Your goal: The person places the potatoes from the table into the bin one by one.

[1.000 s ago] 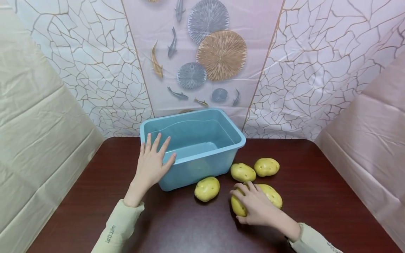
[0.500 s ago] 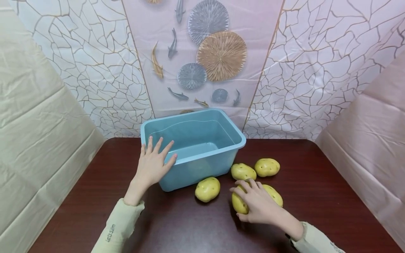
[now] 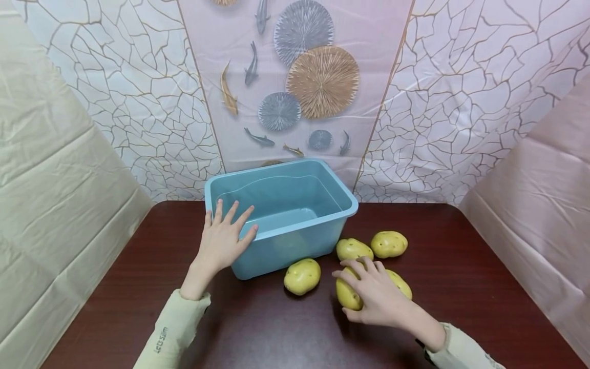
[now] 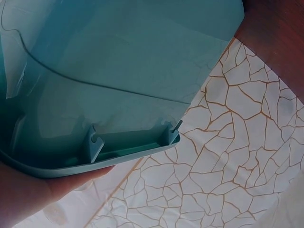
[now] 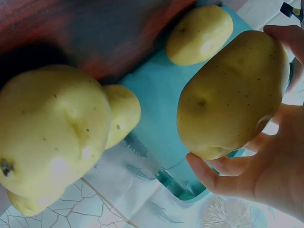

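Note:
My right hand grips a yellow potato between thumb and fingers, low over the right of the table. In the right wrist view the held potato fills the space between the curled fingertips. My left hand lies with straight, spread fingers on the front left rim of a blue plastic bin; the left wrist view shows the bin's underside of the rim. Other potatoes lie around: one by the bin's front, two behind the right hand, including the far potato, and one partly hidden potato beside it.
A dark reddish-brown table carries everything. Patterned cloth hangs close behind the bin, and pale fabric walls stand to left and right.
The right hand has shifted slightly away from me, and the potato in its grip has risen a little with it. The left hand and the bin have hardly moved.

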A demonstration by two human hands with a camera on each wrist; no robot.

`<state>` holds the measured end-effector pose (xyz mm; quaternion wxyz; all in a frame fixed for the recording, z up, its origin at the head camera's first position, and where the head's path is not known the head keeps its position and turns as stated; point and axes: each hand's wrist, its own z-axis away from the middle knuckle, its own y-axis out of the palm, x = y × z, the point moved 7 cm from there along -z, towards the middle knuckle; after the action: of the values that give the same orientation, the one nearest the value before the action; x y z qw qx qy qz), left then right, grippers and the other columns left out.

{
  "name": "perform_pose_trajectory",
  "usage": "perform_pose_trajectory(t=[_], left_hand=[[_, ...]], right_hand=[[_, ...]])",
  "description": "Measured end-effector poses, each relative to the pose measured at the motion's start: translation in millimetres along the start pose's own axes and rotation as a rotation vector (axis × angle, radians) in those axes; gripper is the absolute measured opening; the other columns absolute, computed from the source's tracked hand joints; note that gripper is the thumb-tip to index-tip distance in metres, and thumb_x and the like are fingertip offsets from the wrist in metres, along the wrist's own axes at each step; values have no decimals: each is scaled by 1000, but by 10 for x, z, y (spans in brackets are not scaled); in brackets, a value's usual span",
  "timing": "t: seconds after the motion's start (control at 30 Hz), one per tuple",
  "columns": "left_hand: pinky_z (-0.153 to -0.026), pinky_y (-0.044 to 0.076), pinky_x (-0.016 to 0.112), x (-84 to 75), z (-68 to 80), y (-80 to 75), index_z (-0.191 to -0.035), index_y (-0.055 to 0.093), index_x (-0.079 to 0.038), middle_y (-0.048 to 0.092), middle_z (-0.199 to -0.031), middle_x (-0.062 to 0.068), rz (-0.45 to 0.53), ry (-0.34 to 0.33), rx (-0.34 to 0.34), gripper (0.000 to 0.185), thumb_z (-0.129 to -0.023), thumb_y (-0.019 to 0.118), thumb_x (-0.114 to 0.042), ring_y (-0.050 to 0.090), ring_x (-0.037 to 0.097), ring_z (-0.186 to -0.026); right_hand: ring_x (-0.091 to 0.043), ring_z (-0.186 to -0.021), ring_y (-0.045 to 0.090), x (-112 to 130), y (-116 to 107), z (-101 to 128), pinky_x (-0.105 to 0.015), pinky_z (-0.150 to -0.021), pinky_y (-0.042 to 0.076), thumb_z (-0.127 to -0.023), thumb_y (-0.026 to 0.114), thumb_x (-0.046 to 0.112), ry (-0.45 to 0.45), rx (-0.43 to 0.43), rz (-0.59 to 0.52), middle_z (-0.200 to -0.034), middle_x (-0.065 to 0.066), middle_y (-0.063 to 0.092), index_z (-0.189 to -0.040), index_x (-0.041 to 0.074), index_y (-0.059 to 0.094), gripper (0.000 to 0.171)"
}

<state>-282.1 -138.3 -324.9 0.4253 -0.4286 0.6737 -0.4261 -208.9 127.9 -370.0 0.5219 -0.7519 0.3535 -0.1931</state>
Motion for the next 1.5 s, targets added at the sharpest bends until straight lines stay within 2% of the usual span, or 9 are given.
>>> perform_pose_trajectory(t=[0.2, 0.73, 1.03, 1.5], left_hand=[[-107, 7, 59, -5, -7, -5, -139, 32, -28, 25, -147, 12, 5, -3, -4, 55, -90, 32, -53, 1, 40, -137], [-107, 8, 59, -8, 6, -10, -139, 31, -28, 25, -147, 12, 5, -15, -6, 56, -90, 32, -54, 0, 39, -137], [-107, 7, 59, -1, 3, -6, -139, 31, -28, 26, -147, 11, 0, -16, -6, 56, -90, 32, -54, 0, 39, -137], [-107, 9, 59, 6, -3, -7, -139, 31, -29, 26, -147, 11, -6, -18, -15, 56, -89, 32, -55, 1, 39, -138]], right_hand=[[-23, -99, 45, -4, -88, -31, -40, -72, 38, -55, 72, 46, -14, -58, 7, -112, -3, 53, -112, 22, 55, 64], [-25, -103, 44, -42, -302, -138, -43, -79, 37, -57, 70, 47, -14, -98, -1, -117, -6, 51, -113, 21, 56, 63], [-22, -102, 44, -71, -388, -217, -42, -79, 36, -61, 67, 48, -26, -120, -13, -119, -2, 49, -121, 21, 51, 68], [-20, -102, 44, -115, -516, -335, -39, -77, 37, -61, 66, 48, -32, -176, -26, -117, -3, 52, -111, 16, 55, 61]])
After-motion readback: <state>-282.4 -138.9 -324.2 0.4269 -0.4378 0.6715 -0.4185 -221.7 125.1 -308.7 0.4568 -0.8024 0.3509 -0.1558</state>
